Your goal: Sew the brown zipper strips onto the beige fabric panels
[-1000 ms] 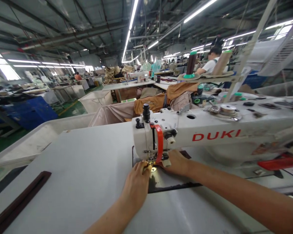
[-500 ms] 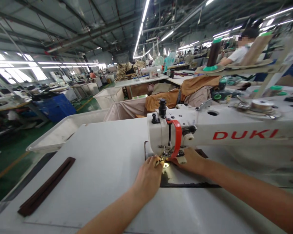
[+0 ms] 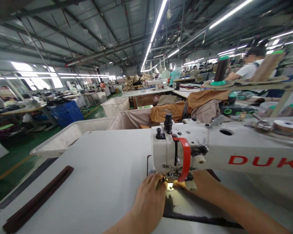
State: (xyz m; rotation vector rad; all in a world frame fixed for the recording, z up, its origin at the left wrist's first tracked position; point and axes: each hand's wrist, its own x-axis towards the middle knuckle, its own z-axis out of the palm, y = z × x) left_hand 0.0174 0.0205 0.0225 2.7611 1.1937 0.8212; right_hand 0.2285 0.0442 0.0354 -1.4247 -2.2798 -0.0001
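Below the needle area of the white sewing machine (image 3: 166,149), my left hand (image 3: 150,198) rests with its fingers bent together at the left of the lit needle plate (image 3: 170,186). A small dark item shows at its fingertips, too small to name. On the plate's other side, my right hand (image 3: 197,182) reaches under the machine head, fingertips near the needle, partly hidden by the red guard (image 3: 185,159). What it holds is hidden. A dark brown strip (image 3: 215,175) lies behind the right wrist. Folded dark brown strips (image 3: 39,198) lie on the table's left.
The white table (image 3: 107,162) extends left of the machine. Beyond it stand a pale bin (image 3: 63,136) and brown cloth (image 3: 168,111). Thread cones (image 3: 221,70) stand at the upper right, near a person (image 3: 246,70). A blue crate (image 3: 67,113) is on the left.
The camera view has tilted up, so the machine and both hands appear lower and the machine larger. Both hands remain beside the needle area with little visible change in pose.
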